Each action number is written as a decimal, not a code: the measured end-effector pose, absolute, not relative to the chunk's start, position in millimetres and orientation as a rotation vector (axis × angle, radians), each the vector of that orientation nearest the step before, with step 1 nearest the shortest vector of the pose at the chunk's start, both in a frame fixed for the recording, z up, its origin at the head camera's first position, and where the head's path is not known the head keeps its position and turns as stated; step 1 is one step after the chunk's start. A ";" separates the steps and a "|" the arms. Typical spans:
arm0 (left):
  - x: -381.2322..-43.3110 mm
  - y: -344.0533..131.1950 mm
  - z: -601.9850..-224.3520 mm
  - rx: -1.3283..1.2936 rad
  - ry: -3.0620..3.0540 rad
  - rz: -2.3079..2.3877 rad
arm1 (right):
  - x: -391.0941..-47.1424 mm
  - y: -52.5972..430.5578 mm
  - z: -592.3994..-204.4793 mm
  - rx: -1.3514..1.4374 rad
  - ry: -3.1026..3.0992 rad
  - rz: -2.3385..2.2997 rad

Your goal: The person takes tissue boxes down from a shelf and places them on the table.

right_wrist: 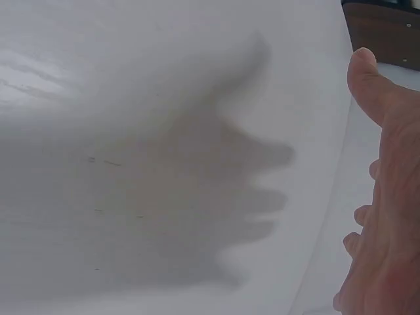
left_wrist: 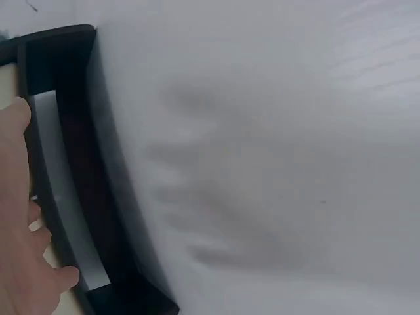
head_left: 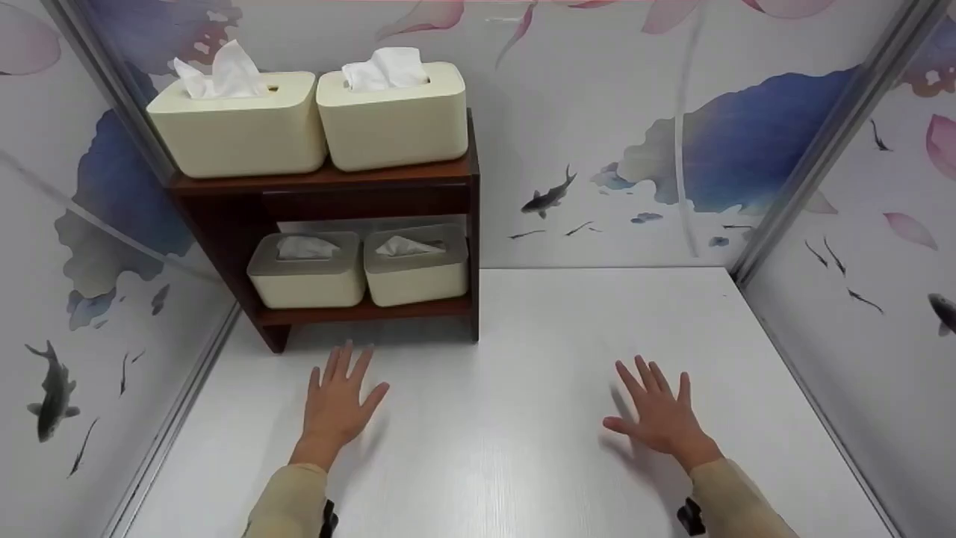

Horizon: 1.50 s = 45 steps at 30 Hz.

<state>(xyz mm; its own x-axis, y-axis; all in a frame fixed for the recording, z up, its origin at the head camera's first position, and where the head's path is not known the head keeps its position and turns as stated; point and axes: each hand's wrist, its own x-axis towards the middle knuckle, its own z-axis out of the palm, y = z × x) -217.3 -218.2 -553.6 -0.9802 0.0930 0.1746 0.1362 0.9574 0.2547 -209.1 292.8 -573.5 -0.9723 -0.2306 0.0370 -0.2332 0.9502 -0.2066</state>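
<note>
My left hand (head_left: 334, 407) hovers palm down over the white table, fingers spread, just in front of a dark red-brown wooden shelf (head_left: 328, 181). To the right, my right hand (head_left: 661, 415) is held likewise with its fingers spread, and its shadow falls on the table below. Neither hand holds anything. On the shelf's top stand two cream tissue boxes, a left one (head_left: 239, 138) and a right one (head_left: 396, 123), white tissue poking out of each. The lower level holds two more tissue boxes with greyish translucent lids, one at left (head_left: 306, 284) and one at right (head_left: 418, 276).
The white tabletop (head_left: 523, 396) is bounded by panels printed with fish, petals and blue leaves: a back wall (head_left: 538, 134), a left wall (head_left: 45, 284) and a right wall (head_left: 896, 299). Metal strips run along the corners. The shelf stands at the back left.
</note>
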 end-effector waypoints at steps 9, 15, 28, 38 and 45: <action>-240.4 -255.9 -483.3 -0.171 -2.638 -0.376 | -211.2 275.0 -566.4 0.445 -3.079 0.330; -253.8 -281.3 -429.6 -0.087 -2.442 -0.431 | -211.9 260.1 -562.0 0.536 -3.046 0.313; -285.3 -317.8 -352.0 0.289 -2.384 -0.815 | -215.8 223.5 -556.8 0.676 -3.037 0.341; -305.0 -333.0 -332.4 0.373 -2.356 -0.925 | -210.1 214.9 -567.4 0.715 -3.048 0.405; -311.2 -333.9 -323.5 0.451 -2.286 -1.074 | -210.0 217.9 -567.5 0.707 -3.058 0.425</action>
<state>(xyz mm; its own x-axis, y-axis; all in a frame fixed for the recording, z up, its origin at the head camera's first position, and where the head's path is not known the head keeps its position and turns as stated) -311.2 -333.9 -323.5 -0.7817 -0.5162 0.3499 -0.0600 0.6207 0.7818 -210.0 217.9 -567.5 -0.8999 -0.4346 0.0351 -0.4277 0.8642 -0.2649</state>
